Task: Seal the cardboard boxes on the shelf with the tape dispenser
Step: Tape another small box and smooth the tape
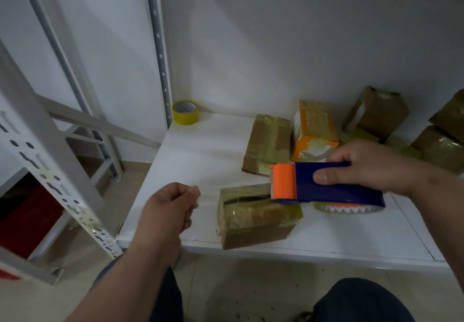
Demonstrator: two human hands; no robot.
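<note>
Fingers (324, 177) of the right hand (371, 168) are curling around the blue-and-orange plastic tape dispenser (324, 185), its orange end resting on the tape-wrapped brown cardboard box (253, 217) at the white shelf (190, 161) front. The left hand (173, 206) is hovering beside, fingers curled, holding nothing.

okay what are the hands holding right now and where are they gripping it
The right hand holds the tape dispenser by its blue body, thumb on the near side. The left hand is curled in a loose fist and holds nothing visible.
</note>
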